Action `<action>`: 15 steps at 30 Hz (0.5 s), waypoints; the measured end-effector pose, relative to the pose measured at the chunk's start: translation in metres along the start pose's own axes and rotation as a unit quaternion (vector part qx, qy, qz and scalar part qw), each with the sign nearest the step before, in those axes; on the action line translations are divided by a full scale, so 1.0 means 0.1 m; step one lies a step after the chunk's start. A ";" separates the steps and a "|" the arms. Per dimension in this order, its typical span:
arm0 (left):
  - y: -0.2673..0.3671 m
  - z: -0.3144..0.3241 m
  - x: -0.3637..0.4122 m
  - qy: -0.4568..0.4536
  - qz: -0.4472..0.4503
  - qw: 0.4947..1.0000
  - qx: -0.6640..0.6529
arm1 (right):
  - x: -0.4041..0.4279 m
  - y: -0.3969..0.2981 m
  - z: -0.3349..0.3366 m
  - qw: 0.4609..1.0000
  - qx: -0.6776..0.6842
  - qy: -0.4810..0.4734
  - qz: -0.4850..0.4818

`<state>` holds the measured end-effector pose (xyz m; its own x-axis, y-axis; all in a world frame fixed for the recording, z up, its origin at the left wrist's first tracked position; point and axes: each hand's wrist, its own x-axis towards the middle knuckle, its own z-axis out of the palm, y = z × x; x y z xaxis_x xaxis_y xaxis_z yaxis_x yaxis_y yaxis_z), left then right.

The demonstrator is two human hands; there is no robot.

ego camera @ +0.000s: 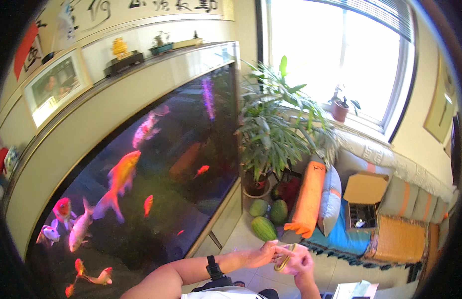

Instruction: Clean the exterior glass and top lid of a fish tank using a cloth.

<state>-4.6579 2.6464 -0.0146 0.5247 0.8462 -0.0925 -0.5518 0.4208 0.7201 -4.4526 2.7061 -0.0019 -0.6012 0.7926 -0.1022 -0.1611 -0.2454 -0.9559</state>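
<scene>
In front of my body, low in the view, my right hand [302,262] holds a small gold-coloured loop [280,267], perhaps a roll of tape. My left hand [264,255] meets it from the left, with its fingers reaching across the loop. Whether those fingers pinch it is hard to tell, as the hands overlap and are slightly blurred. A black watch [214,268] is strapped around my left wrist.
A large aquarium [160,224] with several fish fills the left. Watermelons [264,228] lie on the floor by a potted plant [272,130]. On the sofa [401,239] are an orange bolster [309,198], cushions and an opened cardboard box [366,188]. A white box [352,290] stands at lower right.
</scene>
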 end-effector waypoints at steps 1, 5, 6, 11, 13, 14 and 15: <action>0.11 -0.03 -0.10 -0.015 0.005 0.999 -0.030 | 0.13 -0.10 0.21 0.995 -0.084 -0.052 -0.009; 0.22 -0.24 -0.41 0.064 0.059 0.996 -0.002 | 0.59 -0.16 0.43 0.978 -0.039 -0.164 0.122; 0.32 -0.23 -0.48 0.051 0.073 0.996 0.000 | 0.70 -0.23 0.45 0.976 -0.043 -0.178 0.117; 0.58 -0.22 -0.59 0.099 0.150 0.983 0.027 | 1.30 -0.44 0.41 0.935 -0.042 -0.305 0.175; 0.72 -0.11 -0.61 0.177 0.186 0.966 0.032 | 1.59 -0.50 0.43 0.908 -0.006 -0.383 0.171; 0.74 -0.15 -0.61 0.188 0.197 0.962 0.034 | 1.70 -0.51 0.45 0.903 0.004 -0.384 0.191; 0.72 -0.21 -0.61 0.183 0.211 0.960 0.009 | 1.80 -0.52 0.45 0.899 0.013 -0.383 0.212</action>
<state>-4.7437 2.6320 0.0286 -0.0078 0.9997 -0.0229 -0.6517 0.0123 0.7584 -4.5878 2.8360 0.0416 -0.9740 0.0110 -0.2263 0.1966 -0.4556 -0.8682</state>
